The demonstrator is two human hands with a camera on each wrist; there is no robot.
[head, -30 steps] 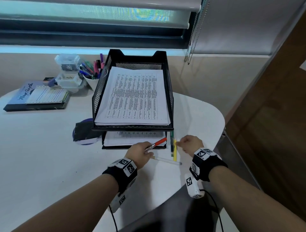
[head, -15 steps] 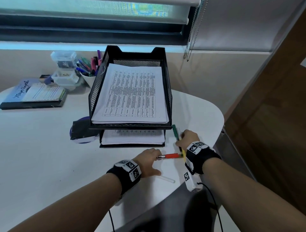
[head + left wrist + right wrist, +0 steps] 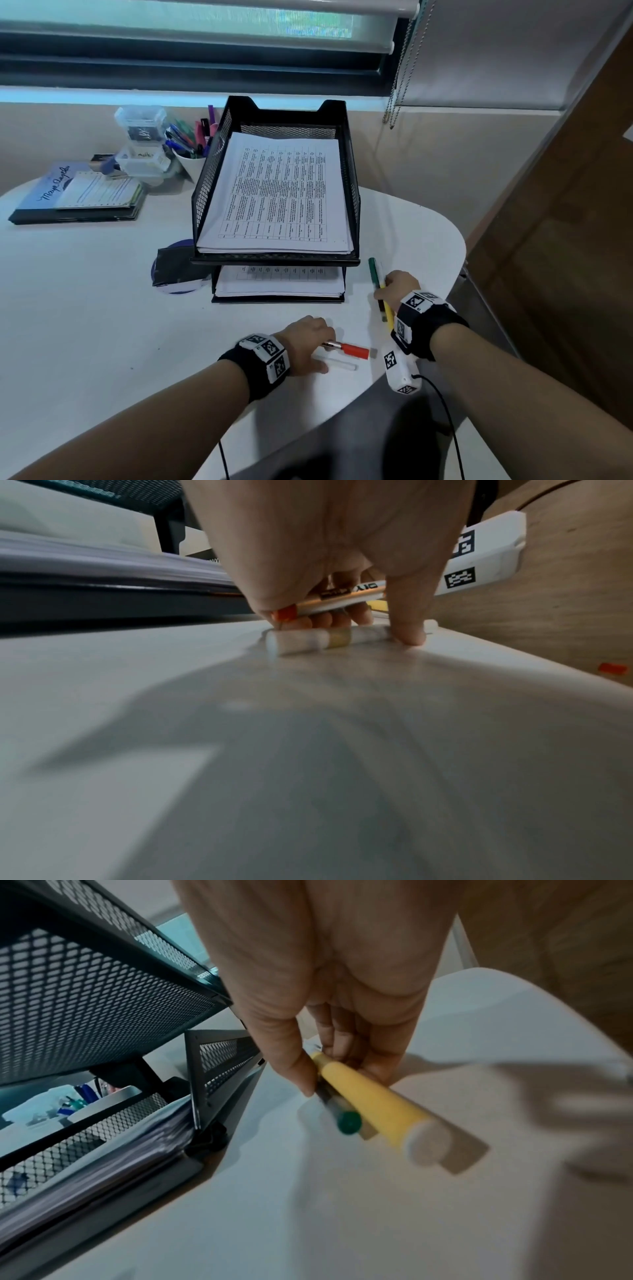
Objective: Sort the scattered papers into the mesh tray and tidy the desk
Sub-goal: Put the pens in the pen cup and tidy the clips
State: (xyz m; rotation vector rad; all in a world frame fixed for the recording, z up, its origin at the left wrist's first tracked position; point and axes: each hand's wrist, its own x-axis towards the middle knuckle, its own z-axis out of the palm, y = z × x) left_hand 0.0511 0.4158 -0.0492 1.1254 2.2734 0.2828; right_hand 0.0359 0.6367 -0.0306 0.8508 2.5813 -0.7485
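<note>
A black two-tier mesh tray [image 3: 209, 192] holds printed papers [image 3: 277, 195] on top and another stack [image 3: 279, 282] below. My left hand [image 3: 308, 344] rests on the white desk [image 3: 85, 308] in front of the tray, gripping a red-capped pen [image 3: 354, 350] [image 3: 339, 597] while its thumb presses on a white pen [image 3: 337, 362] [image 3: 315, 639] lying on the desk. My right hand [image 3: 399, 286] to the right of the tray holds a green pen [image 3: 374, 272] [image 3: 346, 1121] and a yellow pen [image 3: 388, 313] [image 3: 373, 1107] together.
A white cup of pens [image 3: 190, 161], stacked clear boxes [image 3: 142, 144] and notebooks [image 3: 78, 195] sit at the back left. A dark pouch on a blue disc [image 3: 174, 267] lies left of the tray. The desk's curved edge [image 3: 459, 246] is close on the right.
My right hand has picked the green and yellow pens up off the desk and moved right. My left hand drew back toward me with the red-capped pen and reached the white pen.
</note>
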